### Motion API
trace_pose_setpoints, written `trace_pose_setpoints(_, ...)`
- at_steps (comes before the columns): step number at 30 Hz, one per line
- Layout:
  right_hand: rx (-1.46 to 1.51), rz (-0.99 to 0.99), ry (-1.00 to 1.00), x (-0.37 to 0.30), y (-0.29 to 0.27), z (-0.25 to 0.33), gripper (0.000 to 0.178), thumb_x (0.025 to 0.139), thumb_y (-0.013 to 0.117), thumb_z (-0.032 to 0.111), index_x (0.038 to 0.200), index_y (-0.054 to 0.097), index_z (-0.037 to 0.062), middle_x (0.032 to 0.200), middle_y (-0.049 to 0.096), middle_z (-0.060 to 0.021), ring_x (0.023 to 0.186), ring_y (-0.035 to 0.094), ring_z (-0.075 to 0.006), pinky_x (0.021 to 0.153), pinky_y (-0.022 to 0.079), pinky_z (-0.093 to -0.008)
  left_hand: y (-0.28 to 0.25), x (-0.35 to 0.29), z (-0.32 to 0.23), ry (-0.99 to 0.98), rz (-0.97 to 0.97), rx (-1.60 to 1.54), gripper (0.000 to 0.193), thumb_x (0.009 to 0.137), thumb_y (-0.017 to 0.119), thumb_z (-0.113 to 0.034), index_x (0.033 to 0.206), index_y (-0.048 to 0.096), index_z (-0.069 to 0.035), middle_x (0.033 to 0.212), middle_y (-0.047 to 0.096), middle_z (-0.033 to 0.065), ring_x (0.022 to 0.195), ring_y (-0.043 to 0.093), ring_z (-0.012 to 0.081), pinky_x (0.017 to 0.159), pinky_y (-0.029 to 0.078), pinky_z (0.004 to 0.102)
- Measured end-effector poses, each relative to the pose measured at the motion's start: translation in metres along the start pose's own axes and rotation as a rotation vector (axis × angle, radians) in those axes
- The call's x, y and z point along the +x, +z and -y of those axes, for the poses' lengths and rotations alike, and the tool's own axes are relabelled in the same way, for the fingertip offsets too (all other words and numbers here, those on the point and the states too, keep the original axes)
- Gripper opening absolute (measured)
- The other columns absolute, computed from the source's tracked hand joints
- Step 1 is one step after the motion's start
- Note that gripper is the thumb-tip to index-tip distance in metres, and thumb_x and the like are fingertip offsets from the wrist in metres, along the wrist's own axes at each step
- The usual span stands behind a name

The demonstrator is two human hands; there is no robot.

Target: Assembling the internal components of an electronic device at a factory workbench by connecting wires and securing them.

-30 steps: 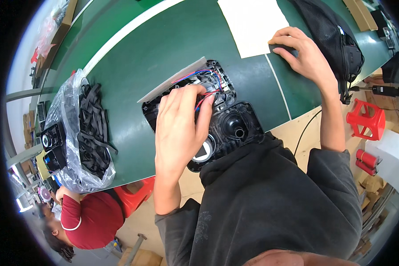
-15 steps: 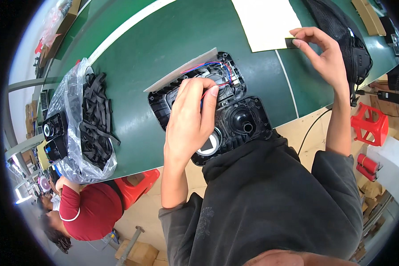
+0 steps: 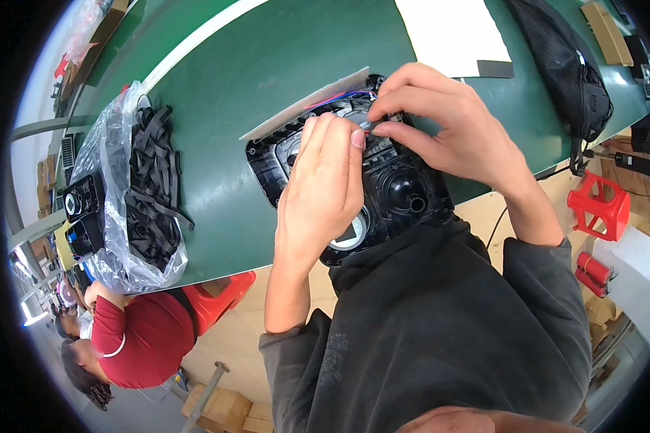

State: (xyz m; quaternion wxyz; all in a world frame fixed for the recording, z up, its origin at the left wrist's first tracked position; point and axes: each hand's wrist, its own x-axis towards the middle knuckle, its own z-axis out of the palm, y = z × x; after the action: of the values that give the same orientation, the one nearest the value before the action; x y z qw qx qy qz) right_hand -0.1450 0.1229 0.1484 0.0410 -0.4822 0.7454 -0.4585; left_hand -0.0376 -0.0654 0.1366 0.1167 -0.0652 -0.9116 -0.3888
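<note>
An open black plastic housing (image 3: 261, 160) lies on the green table in front of me, its two halves side by side. The near half carries a round black speaker-like part (image 3: 403, 192) and a white-ringed part (image 3: 352, 232), partly covered by my left hand (image 3: 319, 184). Thumb and fingers of that hand pinch a thin red wire over the far half. My right hand (image 3: 458, 128) is closed in a pinch close beside the left fingertips; a small dark bit shows at its thumb, too small to name. Red and blue wires (image 3: 348, 95) run along the far half.
A thin grey panel (image 3: 307, 105) stands along the housing's far edge. Beyond it lies a white sheet (image 3: 451, 40) with a black strip (image 3: 496, 68), beside a black mesh bag (image 3: 567, 79). Leftward, a clear plastic bag (image 3: 112, 159) holds black straps. A person in red (image 3: 148, 335) sits nearby.
My right hand has come from the white sheet leftward and nearer, to the wires at the housing. The black strip on the sheet is now uncovered. My left hand keeps its pinch.
</note>
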Motion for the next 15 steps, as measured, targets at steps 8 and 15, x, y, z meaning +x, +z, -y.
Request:
trace_pose_setpoints(8,-0.106,-0.127,-0.036,-0.016,0.018,-0.003,0.019,0.086,0.083,0.006,0.103,0.073,0.0037,0.1,0.059,-0.0074,0.088,0.062,-0.0261,0.077,0.054,-0.0372,0.0,0.002,0.001,0.027,0.004,0.014,0.01,0.107,0.053,-0.002,0.099,0.055,0.004,0.091,0.053,0.0191,0.087,0.052,0.0384,0.082,0.045,0.0469)
trace_pose_setpoints(15,-0.13,0.037,-0.063,-0.003,0.002,-0.015,0.017,0.091,0.078,0.006,0.107,0.072,0.0035,0.106,0.059,-0.0077,0.095,0.061,-0.0257,0.083,0.054,-0.0352,0.002,0.002,0.004,0.066,-0.067,-0.026,0.011,0.098,0.069,-0.004,0.105,0.063,0.003,0.099,0.064,0.018,0.095,0.061,0.0377,0.087,0.05,0.0465)
